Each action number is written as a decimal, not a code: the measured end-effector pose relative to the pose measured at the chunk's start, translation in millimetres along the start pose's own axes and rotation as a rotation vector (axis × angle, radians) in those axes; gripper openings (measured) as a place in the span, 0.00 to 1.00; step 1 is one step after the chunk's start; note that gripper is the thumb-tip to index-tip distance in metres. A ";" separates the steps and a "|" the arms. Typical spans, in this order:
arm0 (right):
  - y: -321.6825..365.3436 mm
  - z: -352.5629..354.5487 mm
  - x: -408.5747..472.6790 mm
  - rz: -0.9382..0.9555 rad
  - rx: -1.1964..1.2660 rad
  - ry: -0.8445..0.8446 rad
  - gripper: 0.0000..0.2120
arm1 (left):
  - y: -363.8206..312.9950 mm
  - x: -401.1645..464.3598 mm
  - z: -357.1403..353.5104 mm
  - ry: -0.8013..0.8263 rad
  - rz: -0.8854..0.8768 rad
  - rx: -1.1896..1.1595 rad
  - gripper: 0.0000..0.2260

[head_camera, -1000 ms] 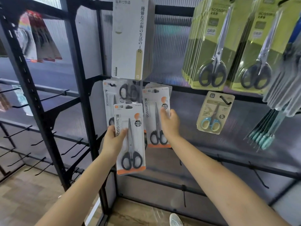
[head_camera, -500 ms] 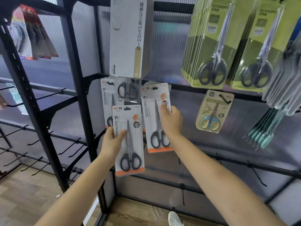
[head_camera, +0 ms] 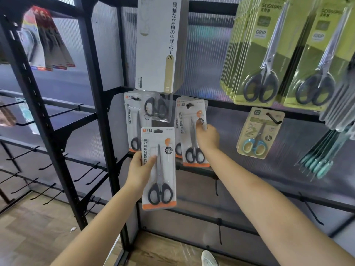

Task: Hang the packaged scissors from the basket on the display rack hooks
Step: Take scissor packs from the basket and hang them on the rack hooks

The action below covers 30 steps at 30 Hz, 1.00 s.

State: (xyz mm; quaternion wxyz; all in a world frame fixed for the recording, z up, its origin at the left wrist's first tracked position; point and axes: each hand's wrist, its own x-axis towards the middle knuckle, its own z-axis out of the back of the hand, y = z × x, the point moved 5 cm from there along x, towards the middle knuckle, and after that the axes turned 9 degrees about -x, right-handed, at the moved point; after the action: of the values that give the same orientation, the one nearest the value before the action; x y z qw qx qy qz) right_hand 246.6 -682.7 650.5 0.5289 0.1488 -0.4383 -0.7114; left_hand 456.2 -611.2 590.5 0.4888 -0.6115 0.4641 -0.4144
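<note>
My left hand [head_camera: 139, 170] grips a white scissors pack [head_camera: 159, 167] with black handles and an orange bottom strip, held upright in front of the rack. My right hand [head_camera: 207, 138] pinches the right edge of another such pack [head_camera: 189, 131], which hangs on a hook [head_camera: 189, 105] with more packs behind it. To the left, a third stack of the same packs [head_camera: 132, 121] hangs on its own hook. The basket is out of view.
A white box [head_camera: 159, 43] hangs above. Yellow-green scissors packs [head_camera: 257, 52] fill the upper right. A small pack with blue-handled scissors [head_camera: 259, 133] hangs on the right. Bare black hooks [head_camera: 90, 169] stick out at lower left and below [head_camera: 311, 210]. A black rack post [head_camera: 99, 116] stands at left.
Both hands hold nearly the same spots. The pack in my left hand sits a touch lower relative to the hanging packs. The camera has tilted slightly.
</note>
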 end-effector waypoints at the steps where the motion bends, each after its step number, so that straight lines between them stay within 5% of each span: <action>1: 0.0 -0.8 2.4 0.009 -0.038 0.011 0.21 | 1.5 0.6 -0.3 0.001 0.005 0.000 0.09; 7: -6.9 -1.9 9.8 0.071 -0.201 0.098 0.22 | 9.8 3.1 -4.1 0.025 0.019 0.006 0.10; 11: 7.8 21.5 -12.0 0.283 -0.118 -0.063 0.19 | 10.1 1.2 -11.1 0.059 -0.023 0.041 0.10; 16: 28.7 18.3 -35.0 0.435 -0.079 0.273 0.21 | 11.5 0.6 -24.7 0.124 -0.072 0.071 0.08; 21: 28.7 19.7 -36.3 0.507 -0.178 0.370 0.09 | 11.1 -0.8 -37.4 0.183 -0.086 0.087 0.07; 30: 49.1 43.2 -22.3 0.565 -0.181 0.243 0.10 | 25.0 3.6 -44.3 0.197 -0.003 0.035 0.04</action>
State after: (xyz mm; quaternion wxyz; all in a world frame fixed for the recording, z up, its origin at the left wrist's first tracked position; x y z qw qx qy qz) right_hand 256.8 -645.7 708.0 0.7650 0.0572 -0.3308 -0.5496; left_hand 410.4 -626.5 574.0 0.4507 -0.5597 0.5017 -0.4815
